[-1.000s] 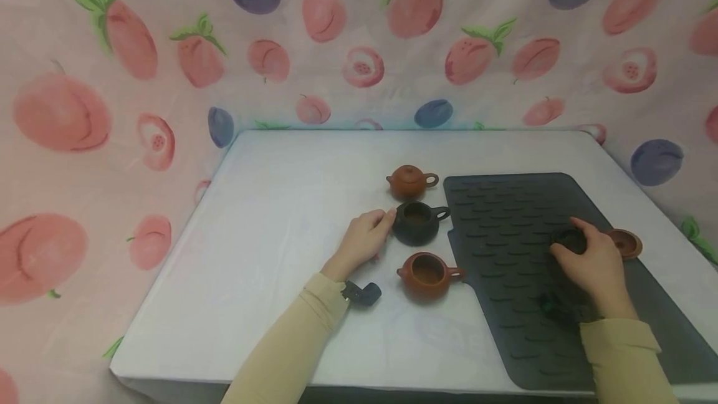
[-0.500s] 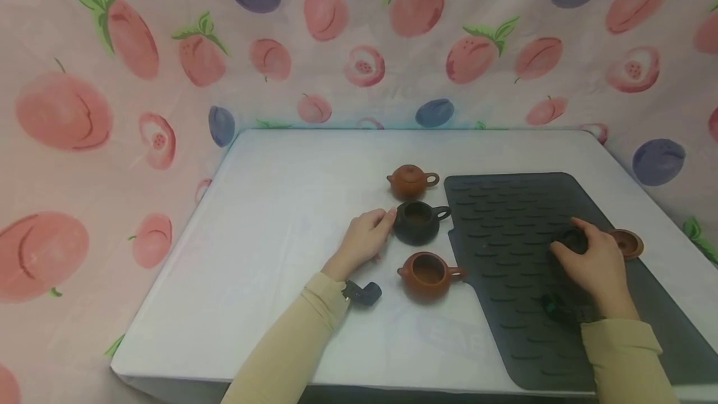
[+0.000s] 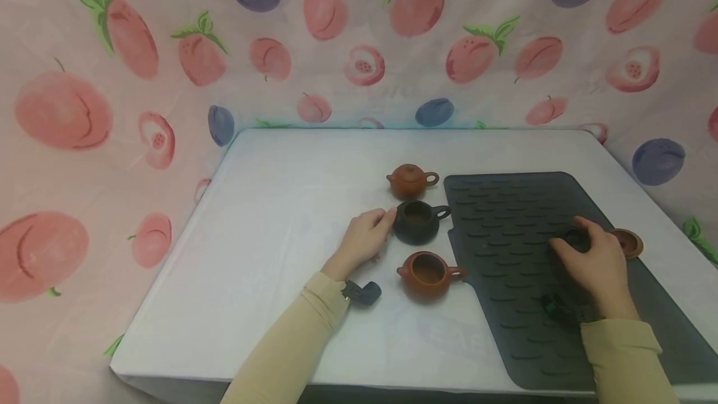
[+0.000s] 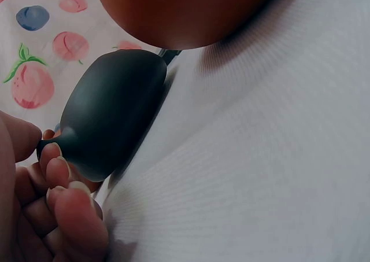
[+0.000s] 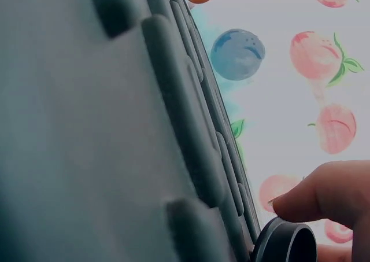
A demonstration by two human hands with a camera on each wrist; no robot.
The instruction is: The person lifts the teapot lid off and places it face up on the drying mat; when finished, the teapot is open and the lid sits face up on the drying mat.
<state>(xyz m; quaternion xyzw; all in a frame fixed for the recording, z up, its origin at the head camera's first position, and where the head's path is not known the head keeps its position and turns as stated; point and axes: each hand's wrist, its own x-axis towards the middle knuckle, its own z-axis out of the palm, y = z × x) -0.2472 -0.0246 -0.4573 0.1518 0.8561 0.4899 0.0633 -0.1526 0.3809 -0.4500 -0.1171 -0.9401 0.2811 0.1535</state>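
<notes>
A black lidless teapot (image 3: 416, 223) stands on the white table, its handle to the right. My left hand (image 3: 367, 235) pinches its spout, and the left wrist view shows thumb and fingertips around the spout (image 4: 49, 143). On the dark ridged mat, my right hand (image 3: 597, 260) grips a small black teapot lid (image 3: 576, 240) between thumb and fingers. The right wrist view has this lid (image 5: 286, 242) at its lower edge, hollow side showing, thumb on its rim. A reddish-brown lid (image 3: 627, 243) lies just right of that hand, partly hidden by it.
Behind the black teapot sits a lidded brown teapot (image 3: 408, 181). In front of it is an open reddish-brown teapot (image 3: 426, 276), close to the left forearm. The dark drying mat (image 3: 505, 279) covers the table's right side. A patterned cloth (image 3: 336, 98) hangs behind the table.
My right hand has shifted very slightly to the right with the black lid. The left hand and the teapots stay where they were.
</notes>
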